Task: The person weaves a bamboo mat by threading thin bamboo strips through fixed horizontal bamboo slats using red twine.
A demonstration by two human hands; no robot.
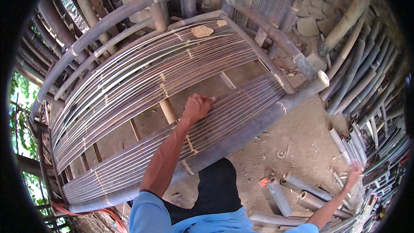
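In front of me is a bamboo bench (194, 167) with a seat of thin split-bamboo slats and an open gap between the front and back slats. My left hand (198, 106) is closed, fingers curled, at the gap-side edge of the front slats (241, 99); whatever it may hold is hidden. Far out on the right, my right hand (355, 171) is stretched toward short bamboo pieces (340, 146) leaning there. It is small and blurred, so its fingers cannot be made out.
Cut bamboo tubes (279, 196) lie on the dirt floor (254, 164) at lower right. Bamboo poles (358, 73) are stacked along the right side. A curved bamboo backrest (129, 11) rises behind the seat. Two brownish flat pieces (202, 31) lie on the back slats. Red cord (116, 218) hangs at lower left.
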